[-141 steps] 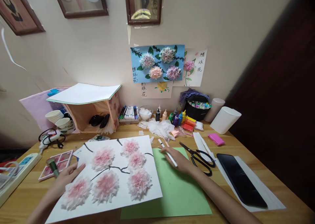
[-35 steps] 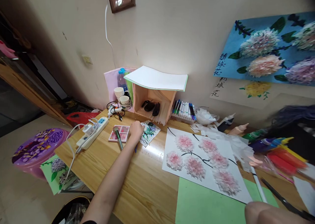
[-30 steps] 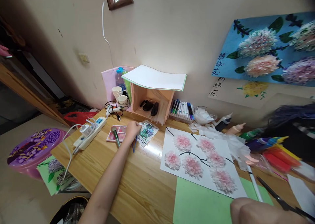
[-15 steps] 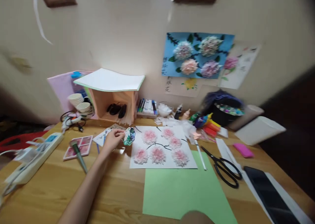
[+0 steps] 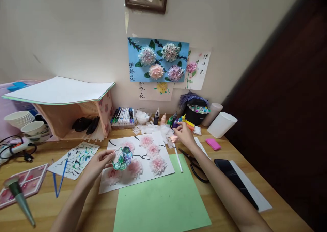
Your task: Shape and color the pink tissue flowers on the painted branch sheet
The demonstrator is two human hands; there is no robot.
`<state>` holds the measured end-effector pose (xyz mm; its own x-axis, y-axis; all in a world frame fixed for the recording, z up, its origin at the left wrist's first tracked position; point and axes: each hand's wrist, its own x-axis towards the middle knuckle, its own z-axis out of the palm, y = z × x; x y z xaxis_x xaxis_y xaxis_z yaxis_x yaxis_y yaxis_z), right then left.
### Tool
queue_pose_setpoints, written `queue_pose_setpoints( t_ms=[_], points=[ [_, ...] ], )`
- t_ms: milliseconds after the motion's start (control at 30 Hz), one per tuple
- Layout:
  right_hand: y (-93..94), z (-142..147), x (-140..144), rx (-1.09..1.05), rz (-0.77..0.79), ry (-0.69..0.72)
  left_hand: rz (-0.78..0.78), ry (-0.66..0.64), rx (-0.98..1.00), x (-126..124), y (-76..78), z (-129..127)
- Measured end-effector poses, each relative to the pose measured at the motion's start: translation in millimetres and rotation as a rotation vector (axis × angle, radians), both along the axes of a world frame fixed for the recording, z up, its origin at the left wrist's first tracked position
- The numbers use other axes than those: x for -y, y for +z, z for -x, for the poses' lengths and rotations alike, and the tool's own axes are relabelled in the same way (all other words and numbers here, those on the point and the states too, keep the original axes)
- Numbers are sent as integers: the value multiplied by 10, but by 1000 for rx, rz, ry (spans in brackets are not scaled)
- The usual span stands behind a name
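My left hand (image 5: pixel 103 160) pinches the edge of a small scallop-edged paint palette (image 5: pixel 122 159) smeared with green, white and purple paint. It is held above a white sheet (image 5: pixel 163 169) bearing fluffy pink paper flowers (image 5: pixel 157 164) and dark painted branches. Out over the back of the table, my right hand (image 5: pixel 184 134) has its thumb and fingers apart beside a purple paint bottle (image 5: pixel 175 123). Whether they touch the bottle, I cannot tell. A green bottle (image 5: pixel 170 121), a peach bottle (image 5: pixel 163 118) and a black bottle (image 5: pixel 156 118) stand just left of it.
Green paper (image 5: pixel 160 204) lies under the sheet's front edge. Black scissors (image 5: pixel 198 172) and a phone (image 5: pixel 235 182) lie under or near my right forearm. Left are a paint-marked paper (image 5: pixel 79 159), a brush (image 5: pixel 21 201) and a box shelf (image 5: pixel 104 114). Markers (image 5: pixel 124 116) stand behind.
The view has swung right and closer. My right hand has come in and reached to the paint bottles. My left hand still holds the palette, now over the flower sheet, which sits slightly turned.
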<state>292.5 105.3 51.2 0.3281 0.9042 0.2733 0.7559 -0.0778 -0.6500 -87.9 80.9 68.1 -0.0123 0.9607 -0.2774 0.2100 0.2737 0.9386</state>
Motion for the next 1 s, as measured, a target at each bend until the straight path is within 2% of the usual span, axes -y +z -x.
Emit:
queue_pose_setpoints(
  t_ms=[67, 133, 200, 300, 467, 567, 633, 667, 700, 733, 767, 833, 900, 933, 1000],
  points=[
    [-113, -194, -199, 0, 71, -80, 47, -39, 15, 51, 51, -94],
    [-226, -260, -311, 13, 107, -128, 72, -52, 8, 85, 88, -146],
    [-309, -232, -385, 33, 106, -164, 78, -55, 4, 101, 101, -134],
    [-349, -130, -470, 58, 68, -226, 70, -39, 10, 122, 71, 20],
    [-250, -37, -430, 77, -33, -257, 54, 124, -1, 226, -24, 527],
    [-105, 46, -252, 116, -149, -269, 19, 246, -47, 324, -69, 832],
    [27, 199, -104, 150, -223, -261, -18, 289, -91, 386, -116, 979],
    [102, 317, -27, 162, -263, -219, -42, 287, -110, 413, -152, 1031],
    [179, 464, 50, 136, -318, -104, -53, 258, -131, 435, -197, 1071],
    [259, 638, 129, 63, -317, 75, -47, 253, -138, 453, -250, 1100],
    [339, 834, 208, -22, -256, 262, -40, 247, -144, 468, -308, 1121],
    [491, 1261, 355, -80, -24, 586, -35, 230, -173, 490, -416, 1149],
    [608, 1683, 462, 21, 216, 883, -66, 239, -237, 509, -471, 1165],
    [647, 1873, 491, 87, 251, 982, -105, 261, -276, 517, -468, 1166],
    [682, 2190, 495, 231, 276, 1067, -220, 314, -354, 531, -404, 1144]
  ],
)
